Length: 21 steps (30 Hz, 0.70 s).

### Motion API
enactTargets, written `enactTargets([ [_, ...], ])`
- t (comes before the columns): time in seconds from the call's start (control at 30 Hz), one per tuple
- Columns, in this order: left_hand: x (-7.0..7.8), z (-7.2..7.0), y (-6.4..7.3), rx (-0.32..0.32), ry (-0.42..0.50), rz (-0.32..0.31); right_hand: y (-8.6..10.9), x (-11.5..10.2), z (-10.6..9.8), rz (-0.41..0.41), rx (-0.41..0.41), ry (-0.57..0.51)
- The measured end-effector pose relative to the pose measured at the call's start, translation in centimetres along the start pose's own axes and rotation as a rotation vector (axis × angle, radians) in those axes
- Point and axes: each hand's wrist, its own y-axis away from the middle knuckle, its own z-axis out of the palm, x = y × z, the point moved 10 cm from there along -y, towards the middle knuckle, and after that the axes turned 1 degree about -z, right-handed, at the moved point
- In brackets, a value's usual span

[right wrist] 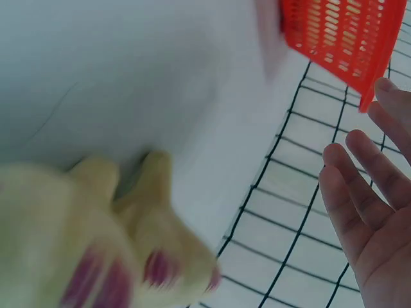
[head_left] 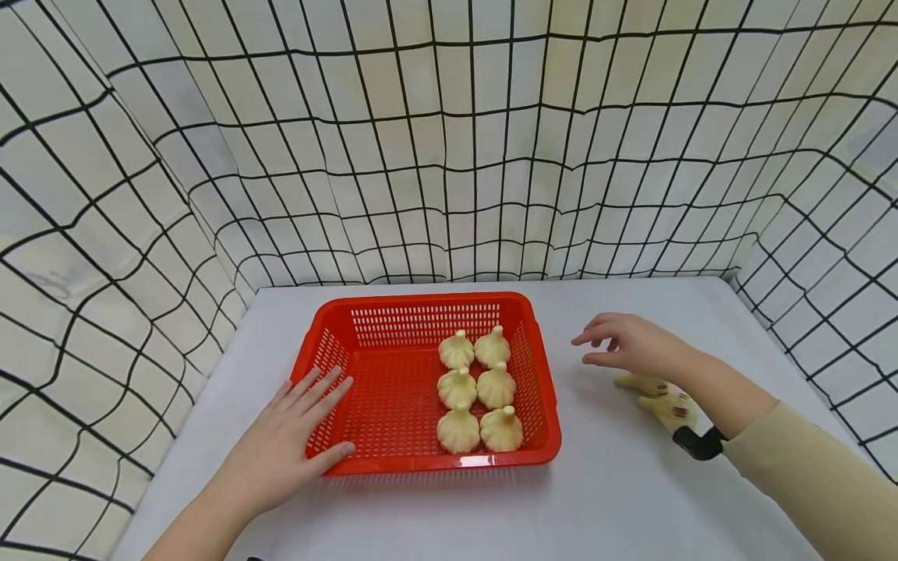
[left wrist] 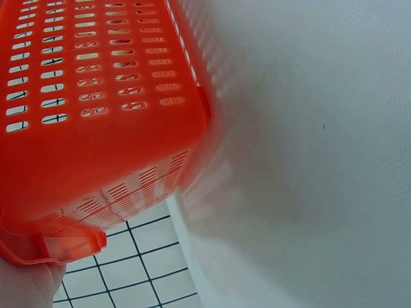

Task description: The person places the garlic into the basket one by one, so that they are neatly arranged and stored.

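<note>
A red plastic basket [head_left: 393, 464] stands on the white table, with several cream-coloured garlic bulbs [head_left: 496, 386] in two columns along its right side. My left hand [head_left: 284, 444] rests on the basket's left rim, fingers spread and straight. In the left wrist view the slotted wall of the basket [left wrist: 96, 147] fills the upper left. To the right of the basket, my right hand [head_left: 631, 343] hovers over the table with loosely bent fingers and nothing in it. Below its wrist lie garlic bulbs with purple-red patches [head_left: 673, 407], partly hidden by the forearm; two show close up in the right wrist view [right wrist: 164, 256].
Black wire mesh [head_left: 463, 164] over white sheeting encloses the table [head_left: 449, 518] at the back and both sides. A black band [head_left: 699, 444] sits at my right wrist beside the patched bulbs.
</note>
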Motion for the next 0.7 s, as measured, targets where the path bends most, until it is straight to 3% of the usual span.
enactTargets([
  [0.4,-0.1,0.0,0.0,-0.014,0.000,-0.010,3.0,3.7,-0.6,0.062,-0.074,0.081],
  [0.7,-0.2,0.2,0.0,-0.028,0.009,-0.020,2.9,6.1,2.2,0.184,-0.261,0.101],
])
